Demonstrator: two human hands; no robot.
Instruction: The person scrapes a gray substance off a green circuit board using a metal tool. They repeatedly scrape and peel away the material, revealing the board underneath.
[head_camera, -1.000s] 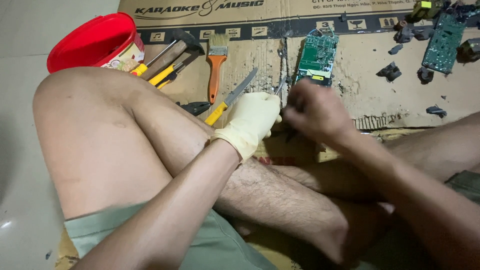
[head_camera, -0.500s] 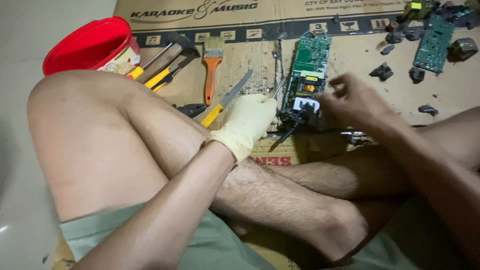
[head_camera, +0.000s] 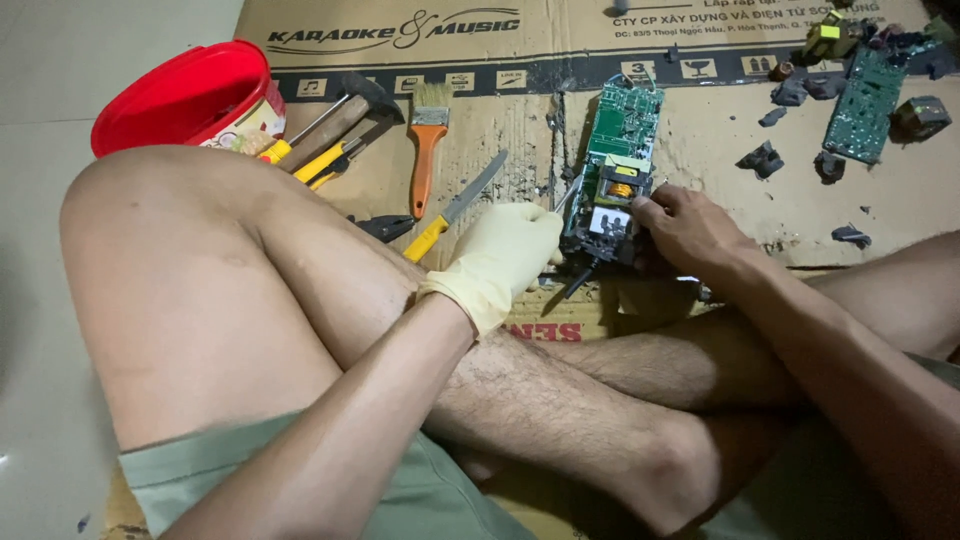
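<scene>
I sit cross-legged on a sheet of cardboard (head_camera: 720, 140). A green circuit board (head_camera: 622, 130) with a yellow coil and dark parts lies on it in front of my knees. My left hand (head_camera: 505, 255), in a cream rubber glove, is curled against the board's near left edge and grips a thin metal tool (head_camera: 566, 197) that points at the board. My bare right hand (head_camera: 690, 230) grips the board's near right corner, fingers over its edge. The board's near end is partly hidden by both hands.
A red bucket (head_camera: 180, 95) stands at the left. A hammer (head_camera: 345, 110), yellow-handled tools (head_camera: 320, 160), an orange-handled brush (head_camera: 428, 150) and a yellow-handled knife (head_camera: 455, 205) lie beside it. A second green board (head_camera: 865, 100) and dark broken parts (head_camera: 765, 158) lie at the right.
My right hand lifted off the board's near end, swung right, then came back to its right corner. The board is now uncovered. My gloved left hand stayed at its left edge.
</scene>
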